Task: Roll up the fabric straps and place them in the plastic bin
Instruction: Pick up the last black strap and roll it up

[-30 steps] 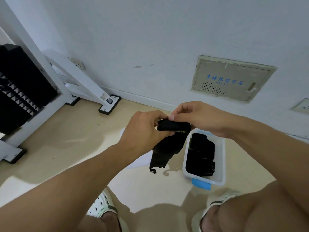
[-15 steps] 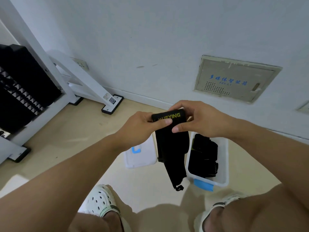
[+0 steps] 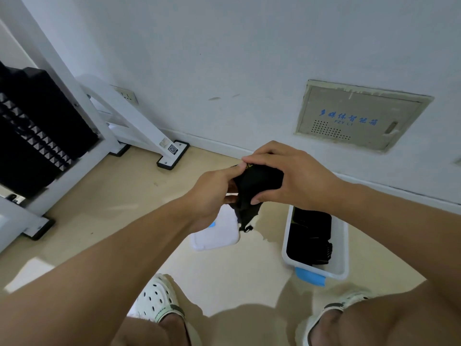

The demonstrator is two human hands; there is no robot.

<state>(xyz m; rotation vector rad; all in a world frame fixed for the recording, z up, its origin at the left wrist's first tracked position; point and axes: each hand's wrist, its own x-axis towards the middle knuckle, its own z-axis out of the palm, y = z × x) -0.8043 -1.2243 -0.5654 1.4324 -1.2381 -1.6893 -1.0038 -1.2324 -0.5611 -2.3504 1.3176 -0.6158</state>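
strap (image 3: 252, 186) – black cloth, matt | bin (image 3: 341, 248) – white plastic, smooth, semi-gloss | lid (image 3: 217, 236) – white plastic | floor (image 3: 112, 196) – beige, smooth, slight sheen | clogs (image 3: 157, 300) – white matt foam/plastic

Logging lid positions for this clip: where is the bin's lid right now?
In the head view the white lid lies flat on the floor, left of the plastic bin, partly hidden under the left hand.

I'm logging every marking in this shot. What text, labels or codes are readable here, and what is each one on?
"FZY-L1": on the wall panel, under a row of blue Chinese characters too blurred to read with certainty.
QR code sticker: on the white frame leg, too small to read.
Strap in both hands: only a yellow trace shows, unreadable.
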